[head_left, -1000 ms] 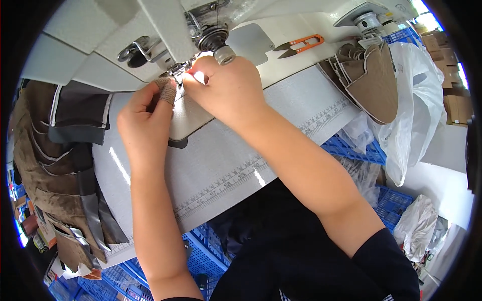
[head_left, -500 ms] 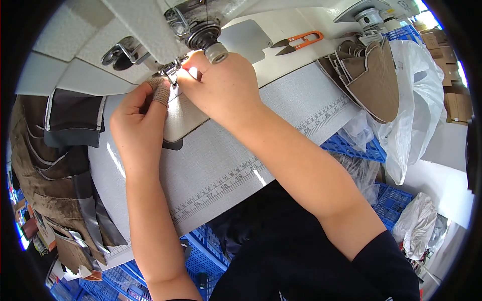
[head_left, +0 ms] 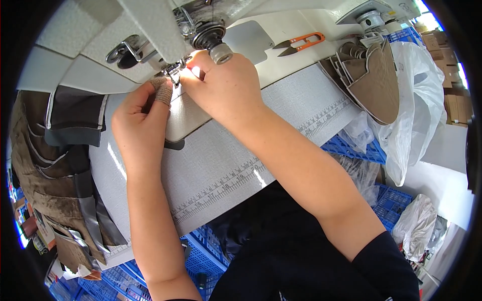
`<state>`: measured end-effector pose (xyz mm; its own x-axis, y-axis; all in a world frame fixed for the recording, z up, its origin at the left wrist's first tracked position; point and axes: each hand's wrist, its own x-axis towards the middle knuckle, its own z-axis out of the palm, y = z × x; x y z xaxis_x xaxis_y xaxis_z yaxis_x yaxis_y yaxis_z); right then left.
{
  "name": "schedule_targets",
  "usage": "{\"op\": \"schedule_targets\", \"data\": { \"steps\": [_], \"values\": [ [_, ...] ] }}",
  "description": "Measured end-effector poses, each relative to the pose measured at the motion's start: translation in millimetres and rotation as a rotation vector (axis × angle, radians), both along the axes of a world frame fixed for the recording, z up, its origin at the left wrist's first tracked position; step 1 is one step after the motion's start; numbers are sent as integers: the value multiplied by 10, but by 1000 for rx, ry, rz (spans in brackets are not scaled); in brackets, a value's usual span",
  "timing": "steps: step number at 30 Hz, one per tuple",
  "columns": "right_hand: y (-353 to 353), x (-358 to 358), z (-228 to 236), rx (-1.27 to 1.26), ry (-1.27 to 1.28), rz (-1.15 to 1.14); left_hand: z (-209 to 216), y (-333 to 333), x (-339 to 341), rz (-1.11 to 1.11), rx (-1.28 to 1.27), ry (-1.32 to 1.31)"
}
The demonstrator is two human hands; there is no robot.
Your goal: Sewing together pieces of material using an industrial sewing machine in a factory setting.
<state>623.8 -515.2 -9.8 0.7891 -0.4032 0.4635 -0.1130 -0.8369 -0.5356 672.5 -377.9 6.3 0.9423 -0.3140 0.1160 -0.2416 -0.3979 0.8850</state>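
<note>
Both my hands are close beside the presser foot (head_left: pixel 174 76) of a white sewing machine (head_left: pixel 75 30). My left hand (head_left: pixel 139 113) is closed in a pinch just left of the foot, with tan wraps round its fingertips. From the other side, my right hand (head_left: pixel 226 85) reaches in by the needle area, thumb and forefinger brought together. Whatever is between the fingers of either hand is too small or hidden to make out. Under the hands lies the pale machine bed (head_left: pixel 186 118).
Brown-grey fabric pieces (head_left: pixel 50 165) hang over the table's left side. Orange-handled thread snips (head_left: pixel 299 43) lie behind my right hand. A stack of brown cut pieces (head_left: pixel 374 83) and a white plastic bag (head_left: pixel 414 100) are at right. Ruler markings (head_left: pixel 226 185) run along the front edge.
The hands keep the same pinched pose at the presser foot, with only a slight shift of the right fingers. The whole view has moved very slightly.
</note>
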Motion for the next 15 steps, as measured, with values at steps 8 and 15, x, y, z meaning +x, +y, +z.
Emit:
{"op": "schedule_targets", "data": {
  "steps": [8, 15],
  "values": [
    [16, -20, 104, 100, 127, 45, -9, -4, 6, 9, 9, -24],
    [-9, 18, -57, -73, -69, 30, -11, -12, 5, 4, -2, 1]
  ]
}}
